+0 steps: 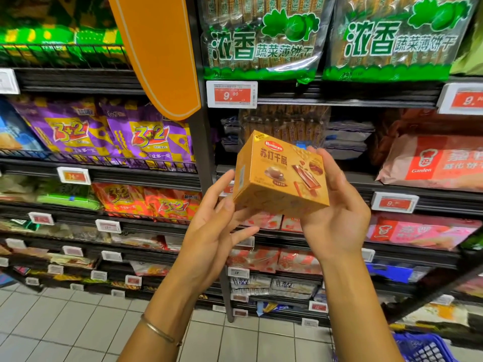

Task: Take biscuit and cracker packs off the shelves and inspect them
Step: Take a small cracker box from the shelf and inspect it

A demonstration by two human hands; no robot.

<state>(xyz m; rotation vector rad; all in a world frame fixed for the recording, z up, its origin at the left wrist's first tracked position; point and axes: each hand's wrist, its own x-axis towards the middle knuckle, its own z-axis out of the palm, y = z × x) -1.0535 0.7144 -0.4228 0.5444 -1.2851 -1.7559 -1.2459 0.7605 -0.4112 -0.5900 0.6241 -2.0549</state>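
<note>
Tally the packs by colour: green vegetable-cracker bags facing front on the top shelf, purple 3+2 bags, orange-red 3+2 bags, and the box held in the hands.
Green bags: 2
Purple 3+2 bags: 2
Orange-red 3+2 bags: 2
Yellow box: 1
Total: 7

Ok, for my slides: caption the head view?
Right hand holds a yellow biscuit box, left hand touching it, before snack shelves.

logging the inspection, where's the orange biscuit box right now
Head view, centre: the orange biscuit box is in front of the shelves, gripped by the right hand, left hand touching its left side.
</note>
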